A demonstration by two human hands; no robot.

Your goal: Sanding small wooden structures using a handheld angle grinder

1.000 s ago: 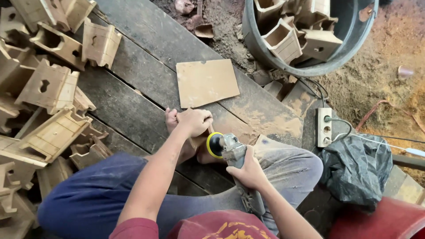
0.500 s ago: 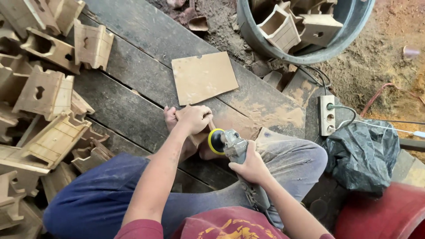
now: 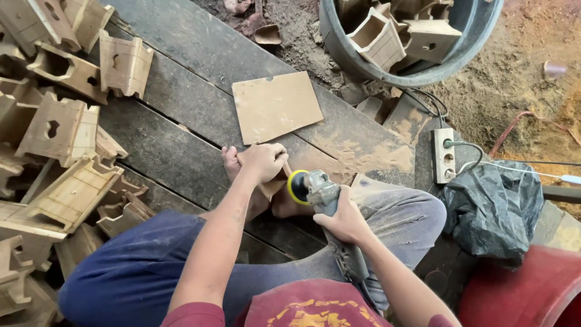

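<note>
While gripped: sander [image 3: 319,192]; wooden piece [image 3: 273,184]

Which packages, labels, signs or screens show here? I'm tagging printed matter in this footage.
Black plastic bag: crumpled, right of the knee, by the white power strip.
Printed design: yellow, on the red shirt at the bottom edge.
No signs, screens or labels show elsewhere; the left hand holds a wooden piece, the right hand a sander.
</note>
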